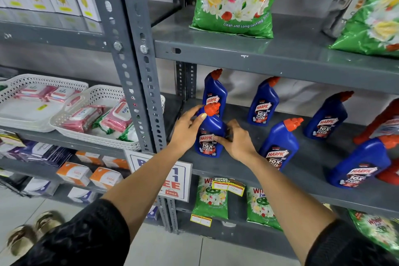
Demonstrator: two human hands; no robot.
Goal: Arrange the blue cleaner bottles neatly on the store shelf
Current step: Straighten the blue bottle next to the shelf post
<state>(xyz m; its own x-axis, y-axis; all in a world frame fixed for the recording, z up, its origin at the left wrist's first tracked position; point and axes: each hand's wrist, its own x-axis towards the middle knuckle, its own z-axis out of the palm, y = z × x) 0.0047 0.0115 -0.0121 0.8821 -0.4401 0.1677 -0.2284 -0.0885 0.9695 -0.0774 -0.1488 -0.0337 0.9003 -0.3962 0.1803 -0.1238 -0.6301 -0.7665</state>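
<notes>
Both my hands on front-left blue bottle (209,134), standing at shelf (248,170) front edge: left hand (187,127) wrapped round its shoulder, right hand (236,138) pinching label side. Bottle behind (214,90) half hidden. Red bottles (386,123) cut off at right. Four more blue bottles scattered.

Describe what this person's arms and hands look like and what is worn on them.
Both forearms are bare below black sleeves pushed up near the elbows. The left sleeve has a faint textured, lace-like pattern; the right sleeve looks plain and dark. The left hand and right hand wear no gloves; no rings, watch or bracelets are visible. The left thumbnail appears pale and unpainted.
</notes>
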